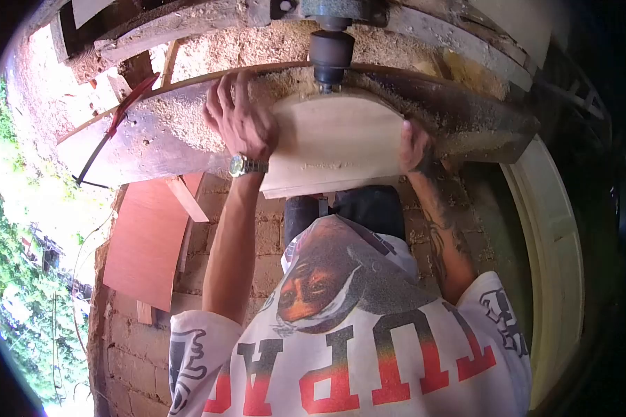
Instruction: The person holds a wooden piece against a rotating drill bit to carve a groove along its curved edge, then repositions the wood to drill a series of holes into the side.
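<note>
A pale wooden board (334, 142) with a curved far edge lies flat on a sawdust-covered worktable, its straight edge toward my body. At its left edge is my left hand (242, 118), with a watch on the wrist; the fingers are bent and the thumb is hidden, as the hand grips that side. My right hand (415, 144) clasps the opposite edge, thumb at the top corner and other fingers mostly out of sight. Between both hands, a dark chuck (329, 55) points down, and its small bit (326, 88) meets the curved edge.
Sawdust coats the worktable (139, 149). A red-handled frame saw (111, 128) hangs over its left end. Below lean a reddish plywood panel (146, 240) and a brick wall (139, 372). Pale curved timber (553, 257) stands at right. Wooden beams (181, 35) cross behind.
</note>
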Tool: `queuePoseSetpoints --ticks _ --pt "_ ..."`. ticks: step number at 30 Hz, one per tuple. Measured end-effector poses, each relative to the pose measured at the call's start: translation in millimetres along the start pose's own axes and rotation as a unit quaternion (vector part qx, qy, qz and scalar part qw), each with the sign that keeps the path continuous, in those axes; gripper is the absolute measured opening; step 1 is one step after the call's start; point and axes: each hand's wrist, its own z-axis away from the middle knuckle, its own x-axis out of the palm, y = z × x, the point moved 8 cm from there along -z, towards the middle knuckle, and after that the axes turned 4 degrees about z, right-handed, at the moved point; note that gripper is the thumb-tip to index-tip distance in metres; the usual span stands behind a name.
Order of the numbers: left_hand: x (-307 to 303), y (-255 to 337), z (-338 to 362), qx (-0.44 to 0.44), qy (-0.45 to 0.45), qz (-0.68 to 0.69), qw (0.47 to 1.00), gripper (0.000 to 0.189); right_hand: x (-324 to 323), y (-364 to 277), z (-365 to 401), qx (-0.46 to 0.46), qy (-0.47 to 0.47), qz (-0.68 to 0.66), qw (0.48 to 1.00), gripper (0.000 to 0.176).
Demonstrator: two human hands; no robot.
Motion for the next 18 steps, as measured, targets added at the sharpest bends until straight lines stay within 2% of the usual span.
queuePoseSetpoints --ticks 2,4,5,7,8,11,12,14,17,18 --pt "5 -7 -5 0.006 -0.010 -0.017 1.000 0.054 2 -6 -1 -0.033 0.037 -0.007 0.999 0.062" --pt "7 -7 -17 0.012 -0.038 -0.058 0.998 0.053 17 16 5 0.010 0.059 -0.068 0.996 0.062" --pt "11 -10 -19 0.028 -0.025 -0.056 0.998 0.052 21 17 8 0.033 0.070 -0.098 0.992 0.061" --pt "14 -12 -19 0.056 0.009 -0.057 0.997 0.051 13 2 7 0.015 0.077 -0.093 0.993 0.063" --pt "19 -14 -19 0.043 -0.026 -0.063 0.997 0.051 8 -6 10 0.010 0.080 -0.090 0.993 0.065" --pt "17 -7 -25 0.026 -0.053 -0.030 0.998 0.053 9 -10 12 0.017 0.096 -0.152 0.984 0.067" --pt "21 -6 -28 0.017 -0.095 -0.041 0.994 0.055 12 -8 16 0.025 0.083 -0.132 0.987 0.065" --pt "25 -4 -29 0.060 -0.079 -0.047 0.994 0.055 18 2 22 0.039 0.061 -0.091 0.993 0.061" --pt "28 0 -28 0.082 -0.085 -0.038 0.992 0.056 35 24 34 0.065 0.064 -0.138 0.986 0.068" --pt "29 -1 -27 0.089 -0.089 -0.021 0.992 0.056 42 32 42 0.018 0.100 -0.088 0.991 0.067"
